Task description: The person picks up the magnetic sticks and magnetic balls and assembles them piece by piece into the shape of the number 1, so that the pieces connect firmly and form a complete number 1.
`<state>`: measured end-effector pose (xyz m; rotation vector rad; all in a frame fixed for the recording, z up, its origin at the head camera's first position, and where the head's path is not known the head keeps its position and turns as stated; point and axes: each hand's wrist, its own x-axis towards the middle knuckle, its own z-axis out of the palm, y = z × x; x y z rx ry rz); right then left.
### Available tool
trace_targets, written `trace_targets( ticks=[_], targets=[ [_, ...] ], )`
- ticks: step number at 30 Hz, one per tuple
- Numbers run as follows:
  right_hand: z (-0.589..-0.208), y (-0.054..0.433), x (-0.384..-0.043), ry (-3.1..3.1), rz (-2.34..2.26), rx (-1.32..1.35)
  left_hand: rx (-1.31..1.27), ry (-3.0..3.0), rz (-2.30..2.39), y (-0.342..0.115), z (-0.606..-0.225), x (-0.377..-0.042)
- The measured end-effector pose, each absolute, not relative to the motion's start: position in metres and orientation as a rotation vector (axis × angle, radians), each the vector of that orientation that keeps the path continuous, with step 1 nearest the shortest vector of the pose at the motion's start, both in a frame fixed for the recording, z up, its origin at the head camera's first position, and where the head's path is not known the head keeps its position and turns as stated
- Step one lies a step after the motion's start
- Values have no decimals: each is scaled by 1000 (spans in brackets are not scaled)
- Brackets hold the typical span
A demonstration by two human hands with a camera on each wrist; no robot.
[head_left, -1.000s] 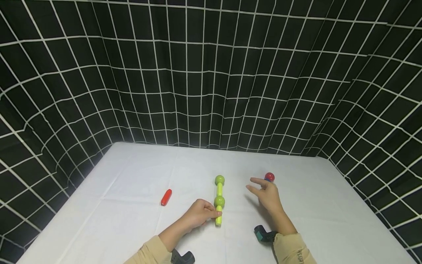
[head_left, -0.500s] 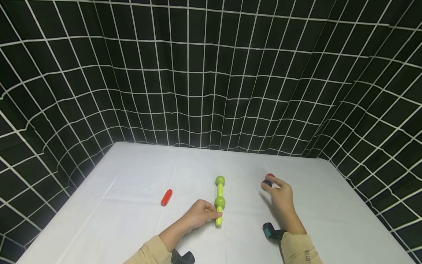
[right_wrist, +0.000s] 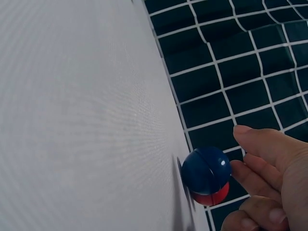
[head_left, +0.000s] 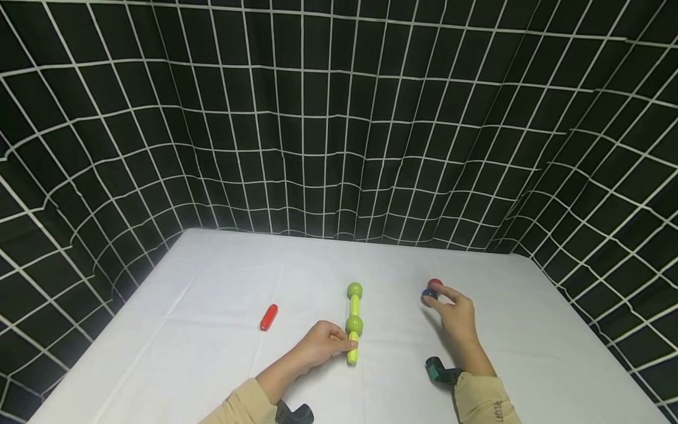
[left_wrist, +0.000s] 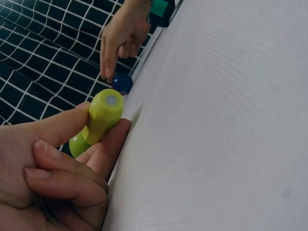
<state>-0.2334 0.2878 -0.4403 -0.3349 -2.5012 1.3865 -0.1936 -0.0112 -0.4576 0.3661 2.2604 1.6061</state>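
In the head view my left hand [head_left: 320,347] pinches a yellow-green rod [head_left: 352,353] between thumb and fingers. That rod joins a line with a green ball [head_left: 354,325], another yellow-green rod [head_left: 355,305] and a far green ball [head_left: 355,290]. The left wrist view shows a grey disc in the near end of the held rod [left_wrist: 103,113]. My right hand [head_left: 457,315] is beside a blue ball [head_left: 429,296], thumb and forefinger spread near it. A red ball [head_left: 435,284] lies just behind. In the right wrist view the thumb stands apart from the blue ball [right_wrist: 206,170].
A red rod [head_left: 268,317] lies left of the green line on the white tablecloth [head_left: 212,341]. Black cloth with a white grid [head_left: 328,129] hangs behind and at both sides. Dark devices are worn at the left wrist [head_left: 295,414] and right wrist [head_left: 442,373].
My right hand has moved right, away from the green line, to the blue and red balls. My left hand keeps its pinch on the yellow-green rod.
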Motion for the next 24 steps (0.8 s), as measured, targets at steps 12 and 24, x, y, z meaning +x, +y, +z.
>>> trace_targets(
  ticks=[12, 24],
  targets=[
    [-445, 289, -235, -2519, 1363, -336, 368, 2266, 1599, -12, -459, -195],
    [-448, 290, -234, -2577, 1357, -337, 379, 2256, 1603, -12, -460, -195]
  ],
)
